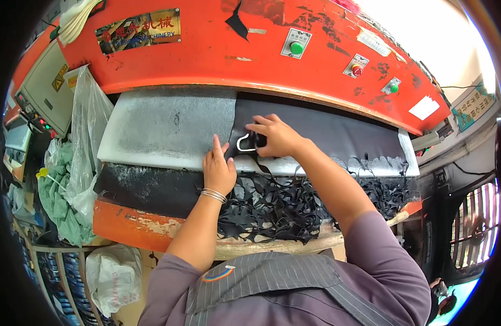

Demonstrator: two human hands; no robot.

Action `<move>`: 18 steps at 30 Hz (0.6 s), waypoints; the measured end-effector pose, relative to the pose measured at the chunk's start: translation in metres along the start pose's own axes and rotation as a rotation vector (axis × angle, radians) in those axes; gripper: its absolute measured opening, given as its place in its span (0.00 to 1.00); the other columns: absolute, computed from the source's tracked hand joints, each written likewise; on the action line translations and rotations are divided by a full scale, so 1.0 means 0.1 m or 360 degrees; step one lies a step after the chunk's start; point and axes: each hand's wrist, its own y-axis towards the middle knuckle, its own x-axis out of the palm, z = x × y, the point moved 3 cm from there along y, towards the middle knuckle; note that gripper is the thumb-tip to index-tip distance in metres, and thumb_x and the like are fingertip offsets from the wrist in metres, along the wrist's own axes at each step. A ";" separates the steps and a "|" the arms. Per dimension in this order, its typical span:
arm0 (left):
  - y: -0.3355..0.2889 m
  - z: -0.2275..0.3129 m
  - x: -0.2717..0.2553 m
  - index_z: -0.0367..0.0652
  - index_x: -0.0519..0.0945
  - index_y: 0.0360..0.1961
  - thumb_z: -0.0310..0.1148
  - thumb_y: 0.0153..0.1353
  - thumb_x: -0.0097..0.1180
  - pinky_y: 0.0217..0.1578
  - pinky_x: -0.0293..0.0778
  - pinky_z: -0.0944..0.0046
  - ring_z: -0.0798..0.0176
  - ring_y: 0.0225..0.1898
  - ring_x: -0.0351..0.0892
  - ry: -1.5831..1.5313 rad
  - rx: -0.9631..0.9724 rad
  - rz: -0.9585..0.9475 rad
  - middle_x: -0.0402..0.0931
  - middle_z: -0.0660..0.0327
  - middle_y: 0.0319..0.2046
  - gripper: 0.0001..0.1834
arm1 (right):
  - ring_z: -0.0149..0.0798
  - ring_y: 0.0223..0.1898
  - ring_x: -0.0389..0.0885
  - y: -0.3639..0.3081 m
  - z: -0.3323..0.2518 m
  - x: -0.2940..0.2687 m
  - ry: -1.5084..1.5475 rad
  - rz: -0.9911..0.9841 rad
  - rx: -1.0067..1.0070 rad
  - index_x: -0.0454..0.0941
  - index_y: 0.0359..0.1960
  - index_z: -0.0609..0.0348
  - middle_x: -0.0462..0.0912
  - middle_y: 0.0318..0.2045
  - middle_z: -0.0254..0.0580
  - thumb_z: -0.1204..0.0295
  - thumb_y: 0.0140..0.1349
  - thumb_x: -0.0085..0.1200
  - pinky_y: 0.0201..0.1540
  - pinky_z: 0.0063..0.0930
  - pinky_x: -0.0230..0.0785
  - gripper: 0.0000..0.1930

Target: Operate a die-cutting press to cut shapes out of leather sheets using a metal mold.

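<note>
Left hand: your left hand (218, 170) lies flat on the white cutting board (153, 155), just left of the black sheet's edge. The fingers are extended and together, with the index finger pointing up toward the press head. It clamps nothing. 2 or more thin silver bangles (213, 194) circle the wrist.

Right hand: your right hand (276, 136) rests on the black sheet (337, 133), fingers curled over the metal cutting die (246, 144). The fingertips are closed on the die's right side; you hold it pressed down on the sheet.

Cutting die: a small curved loop of bright metal, lying on the left end of the black sheet, between your 2 hands and touching the right one.

Black sheet: it spreads flat across the right half of the board, under the red press head (250, 49). Its near edge is cut through with many holes.

Scrap: a tangled web of black offcuts (283, 204) hangs over the front edge of the machine, below both wrists.

Press controls: 2 green buttons (296, 48) and 1 red button (357, 70) sit on the red head, well apart from your hands.

Left of machine: a clear plastic bag (87, 119) and green cloth (60, 201) hang beside the board.

Clothing: you wear a purple top with a grey striped apron (261, 280).
</note>
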 end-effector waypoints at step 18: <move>-0.13 0.01 -0.13 0.26 0.52 0.65 0.25 0.54 0.50 0.61 0.56 0.50 0.48 0.56 0.67 0.0026 -0.0057 0.0065 0.74 0.54 0.55 0.37 | 0.49 0.58 0.72 -0.64 0.27 0.46 0.0291 0.0451 0.0184 0.69 0.59 0.59 0.75 0.56 0.49 0.61 0.50 0.63 0.66 0.42 0.55 0.33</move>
